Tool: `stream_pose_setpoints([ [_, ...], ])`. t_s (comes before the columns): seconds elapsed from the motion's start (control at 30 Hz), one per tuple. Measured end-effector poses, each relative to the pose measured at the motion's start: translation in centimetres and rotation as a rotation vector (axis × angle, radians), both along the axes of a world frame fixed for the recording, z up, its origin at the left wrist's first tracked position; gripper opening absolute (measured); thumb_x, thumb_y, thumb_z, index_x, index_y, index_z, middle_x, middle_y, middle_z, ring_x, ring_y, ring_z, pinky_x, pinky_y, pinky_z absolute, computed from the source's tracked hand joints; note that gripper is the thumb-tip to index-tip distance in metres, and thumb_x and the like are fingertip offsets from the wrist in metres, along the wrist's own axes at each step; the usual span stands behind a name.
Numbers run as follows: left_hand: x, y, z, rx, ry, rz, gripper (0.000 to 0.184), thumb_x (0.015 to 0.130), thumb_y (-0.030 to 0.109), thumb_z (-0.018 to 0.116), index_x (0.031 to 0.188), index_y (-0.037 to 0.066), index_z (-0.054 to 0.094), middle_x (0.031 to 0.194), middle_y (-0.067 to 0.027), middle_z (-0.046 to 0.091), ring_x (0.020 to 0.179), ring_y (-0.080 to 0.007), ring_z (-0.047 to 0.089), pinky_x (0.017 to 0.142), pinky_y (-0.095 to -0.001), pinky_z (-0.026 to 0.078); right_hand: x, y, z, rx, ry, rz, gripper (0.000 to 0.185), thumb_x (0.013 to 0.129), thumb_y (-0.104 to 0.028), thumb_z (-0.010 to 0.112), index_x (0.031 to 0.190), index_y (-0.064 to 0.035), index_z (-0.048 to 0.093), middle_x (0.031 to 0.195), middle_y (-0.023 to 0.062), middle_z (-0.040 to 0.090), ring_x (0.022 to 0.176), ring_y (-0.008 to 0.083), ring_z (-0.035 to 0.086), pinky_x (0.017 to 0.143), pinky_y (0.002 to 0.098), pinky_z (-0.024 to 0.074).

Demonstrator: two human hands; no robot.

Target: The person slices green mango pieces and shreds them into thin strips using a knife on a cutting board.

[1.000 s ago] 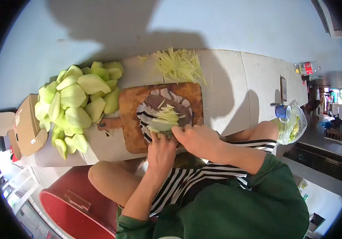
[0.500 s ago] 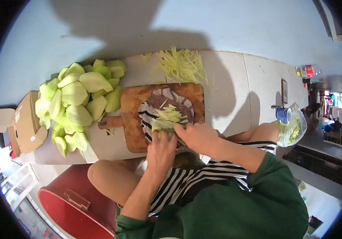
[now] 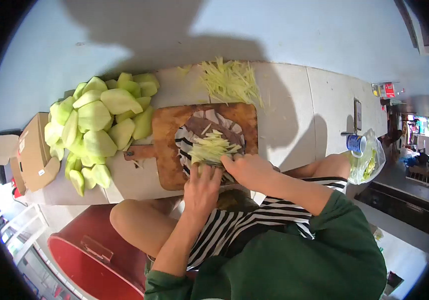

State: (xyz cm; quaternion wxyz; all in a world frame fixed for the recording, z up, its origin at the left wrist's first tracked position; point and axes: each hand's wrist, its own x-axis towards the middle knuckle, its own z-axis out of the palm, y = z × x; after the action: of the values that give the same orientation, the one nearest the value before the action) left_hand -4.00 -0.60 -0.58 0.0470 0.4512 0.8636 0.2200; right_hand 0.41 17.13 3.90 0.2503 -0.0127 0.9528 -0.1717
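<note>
A wooden cutting board (image 3: 167,130) with a handle carries a folded striped cloth (image 3: 232,127), with cut pale-green strips (image 3: 214,145) heaped on it. My left hand (image 3: 202,190) presses its curled fingers onto pale-green fruit at the near side of this heap. Close on its right, my right hand (image 3: 249,171) is closed round a knife; the handle is covered by the fingers and only a thin grey edge of the blade shows. Peeled pale-green fruit pieces (image 3: 94,116), like green mango, are piled to the board's left.
More shreds (image 3: 230,82) lie behind the board. At far left stands a cardboard box (image 3: 34,155); below it, a red bin (image 3: 94,250). On the right are a blue-and-white cup (image 3: 356,145), a plastic bag (image 3: 372,162) and a phone-like flat object (image 3: 357,114).
The strips on the cloth have shifted slightly and spread to the right. Both hands stay almost in place, with the left fingers a little farther apart.
</note>
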Motion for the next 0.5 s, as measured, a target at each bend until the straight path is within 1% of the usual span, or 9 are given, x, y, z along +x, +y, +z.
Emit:
stream_pose_setpoints([
  [0.13, 0.4, -0.1, -0.8, -0.072, 0.005, 0.007, 0.02, 0.076, 0.009, 0.065, 0.096, 0.009, 0.066, 0.094, -0.0116, 0.061, 0.103, -0.0384, 0.062, 0.066, -0.039, 0.061, -0.5, -1.0, 1.3, 0.039, 0.01, 0.011, 0.022, 0.089, -0.012, 0.057, 0.107, -0.0025, 0.049, 0.083, 0.0192, 0.069, 0.071, 0.0371, 0.072, 0.06, 0.0451, 0.0581],
  [0.2, 1.0, -1.0, -1.5, -0.104, -0.073, -0.012, 0.02, 0.076, 0.01, 0.065, 0.095, 0.009, 0.066, 0.096, -0.011, 0.061, 0.106, -0.0389, 0.061, 0.067, -0.0394, 0.062, -0.8, -2.0, 2.9, 0.037, 0.035, 0.078, 0.023, 0.089, -0.012, 0.058, 0.109, -0.0034, 0.05, 0.083, 0.0194, 0.07, 0.072, 0.0375, 0.072, 0.06, 0.0459, 0.058],
  [0.23, 1.0, -0.9, -1.2, -0.111, -0.078, -0.014, 0.02, 0.076, 0.01, 0.065, 0.095, 0.009, 0.066, 0.096, -0.011, 0.061, 0.106, -0.0389, 0.061, 0.067, -0.0394, 0.062, -0.3, -1.6, 1.9, 0.03, 0.03, 0.076, 0.023, 0.089, -0.012, 0.058, 0.109, -0.0034, 0.05, 0.083, 0.0194, 0.07, 0.072, 0.0375, 0.072, 0.06, 0.0459, 0.058],
  [0.27, 0.5, -0.3, -0.7, -0.048, -0.049, 0.001, 0.019, 0.075, 0.01, 0.065, 0.094, 0.009, 0.067, 0.093, -0.0112, 0.062, 0.106, -0.0402, 0.062, 0.067, -0.0404, 0.062, 0.2, -0.3, 0.2, -0.001, -0.003, 0.03, 0.023, 0.089, -0.012, 0.057, 0.109, -0.0039, 0.049, 0.084, 0.0196, 0.069, 0.072, 0.0381, 0.072, 0.06, 0.0465, 0.0581],
  [0.3, 0.1, 0.0, -0.3, 0.015, -0.019, 0.014, 0.019, 0.075, 0.011, 0.066, 0.093, 0.009, 0.068, 0.09, -0.0115, 0.063, 0.106, -0.0415, 0.062, 0.067, -0.0414, 0.062, -0.3, 0.1, 0.1, -0.033, -0.036, -0.018, 0.022, 0.09, -0.012, 0.057, 0.109, -0.0043, 0.049, 0.085, 0.0198, 0.069, 0.073, 0.0388, 0.072, 0.06, 0.047, 0.0581],
  [0.33, 0.2, -0.1, -0.3, -0.019, -0.013, 0.014, 0.02, 0.075, 0.011, 0.066, 0.094, 0.01, 0.069, 0.088, -0.0119, 0.063, 0.105, -0.0426, 0.063, 0.067, -0.0419, 0.062, -0.2, -0.3, 0.5, 0.053, -0.09, -0.003, 0.022, 0.09, -0.012, 0.056, 0.109, -0.004, 0.048, 0.085, 0.02, 0.069, 0.074, 0.0392, 0.072, 0.061, 0.0484, 0.0582],
  [0.43, 0.6, -0.8, -0.9, -0.132, 0.004, -0.017, 0.02, 0.077, 0.01, 0.065, 0.096, 0.01, 0.067, 0.094, -0.0106, 0.062, 0.109, -0.0414, 0.061, 0.067, -0.0409, 0.062, 0.1, -1.5, 2.3, 0.062, -0.034, 0.033, 0.023, 0.09, -0.013, 0.057, 0.109, -0.0036, 0.047, 0.083, 0.0199, 0.069, 0.073, 0.0387, 0.072, 0.06, 0.0483, 0.058],
  [0.47, 0.6, -0.6, -1.3, -0.134, 0.002, -0.006, 0.02, 0.077, 0.01, 0.065, 0.096, 0.01, 0.067, 0.094, -0.0106, 0.062, 0.109, -0.0414, 0.061, 0.067, -0.0409, 0.062, -0.2, -2.0, 3.2, 0.017, -0.004, 0.041, 0.022, 0.09, -0.012, 0.057, 0.108, -0.003, 0.048, 0.082, 0.0198, 0.069, 0.073, 0.0377, 0.072, 0.06, 0.047, 0.0581],
  [0.5, 1.0, -1.0, -1.4, -0.127, -0.017, -0.015, 0.02, 0.077, 0.01, 0.065, 0.096, 0.01, 0.068, 0.094, -0.0107, 0.063, 0.109, -0.0415, 0.061, 0.067, -0.0406, 0.062, 0.3, -2.0, 2.5, 0.004, -0.021, 0.035, 0.022, 0.09, -0.012, 0.057, 0.108, -0.003, 0.048, 0.082, 0.0198, 0.069, 0.073, 0.0377, 0.072, 0.06, 0.047, 0.0581],
])
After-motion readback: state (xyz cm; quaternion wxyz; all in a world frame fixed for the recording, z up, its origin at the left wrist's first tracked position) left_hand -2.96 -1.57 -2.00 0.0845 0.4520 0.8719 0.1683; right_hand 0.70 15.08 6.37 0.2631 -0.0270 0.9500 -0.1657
